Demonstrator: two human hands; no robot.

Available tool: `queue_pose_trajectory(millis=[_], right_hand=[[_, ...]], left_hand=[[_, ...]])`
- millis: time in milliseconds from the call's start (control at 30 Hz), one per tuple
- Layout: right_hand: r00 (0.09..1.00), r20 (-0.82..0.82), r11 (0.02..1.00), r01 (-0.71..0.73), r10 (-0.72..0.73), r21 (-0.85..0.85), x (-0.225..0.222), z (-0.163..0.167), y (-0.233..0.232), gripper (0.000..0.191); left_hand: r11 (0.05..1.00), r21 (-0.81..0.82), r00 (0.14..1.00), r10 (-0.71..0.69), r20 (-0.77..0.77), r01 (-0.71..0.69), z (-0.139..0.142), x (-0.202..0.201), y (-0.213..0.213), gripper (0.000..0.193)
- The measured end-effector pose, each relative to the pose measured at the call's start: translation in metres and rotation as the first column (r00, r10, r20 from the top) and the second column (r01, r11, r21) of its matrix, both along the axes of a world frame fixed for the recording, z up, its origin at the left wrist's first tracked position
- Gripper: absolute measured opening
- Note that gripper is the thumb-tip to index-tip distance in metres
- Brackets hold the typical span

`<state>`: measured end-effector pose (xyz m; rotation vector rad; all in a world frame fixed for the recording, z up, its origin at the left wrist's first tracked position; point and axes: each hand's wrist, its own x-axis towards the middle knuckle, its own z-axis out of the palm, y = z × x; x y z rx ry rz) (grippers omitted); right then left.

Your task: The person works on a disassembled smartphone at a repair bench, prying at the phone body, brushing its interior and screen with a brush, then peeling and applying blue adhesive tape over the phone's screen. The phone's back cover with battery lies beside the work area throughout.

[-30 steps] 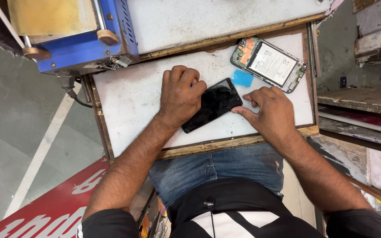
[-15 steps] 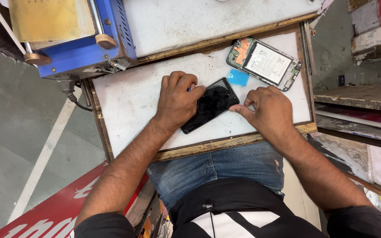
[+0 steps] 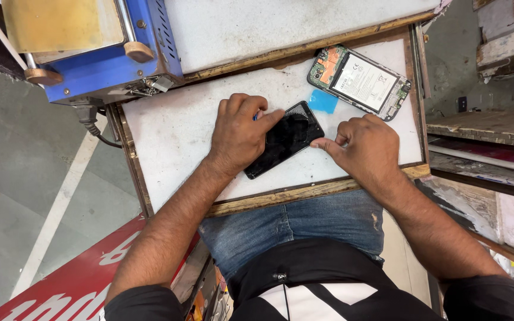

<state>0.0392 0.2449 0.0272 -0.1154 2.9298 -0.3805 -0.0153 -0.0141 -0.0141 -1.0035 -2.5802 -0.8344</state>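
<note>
A: Black glass panel (image 3: 285,139) lies diagonal on the white bench (image 3: 174,137), abt mid-bench, w/ both hands on it. Left hand (image 3: 240,132) presses down flat over its near-left part, fingers curled over the top edge, pinning it, not rly gripping. Right hand (image 3: 366,147) is fisted loosely, thumb + index pinched at the panel's right corner.

B: Yeah, prob best if the person keeps that left palm steady & works the corner slow, glass looks like it'd crack easy. Opened phone body (image 3: 359,81) w/ battery showing sits just behind, blue pad (image 3: 323,101) between them. Both forearms come in from the lap, wrists low.
</note>
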Motion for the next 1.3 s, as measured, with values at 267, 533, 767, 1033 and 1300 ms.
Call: queue_pose_trajectory(millis=[267,533,767,1033,1300], right_hand=[[0.944,-0.303,0.962,-0.193,0.129,-0.193,0.001,-0.011,0.003,0.042],[0.987,-0.153,0.998,-0.047,0.043,-0.028,0.005,-0.022,0.01,0.045],[0.912,-0.377,0.958,-0.236,0.161,-0.164,-0.004,-0.002,0.0,0.046],[0.882,-0.074,0.872,-0.47,0.465,-0.138,-0.049,0.022,-0.029,0.101],[0.899,0.003,0.898,-0.438,0.439,-0.037,-0.051,0.028,-0.034,0.103]], left_hand=[[0.986,-0.07,0.989,0.149,0.004,-0.149,-0.003,0.002,0.0,0.022],[0.99,0.035,0.991,0.135,0.005,-0.135,0.002,0.001,-0.001,0.025],[0.986,0.021,0.986,0.165,0.016,-0.165,0.005,-0.001,-0.001,0.029],[0.984,-0.174,0.972,0.0,0.234,0.042,0.039,-0.009,-0.023,0.036],[0.895,-0.402,0.864,0.038,0.502,0.194,0.074,-0.011,-0.033,0.035]])
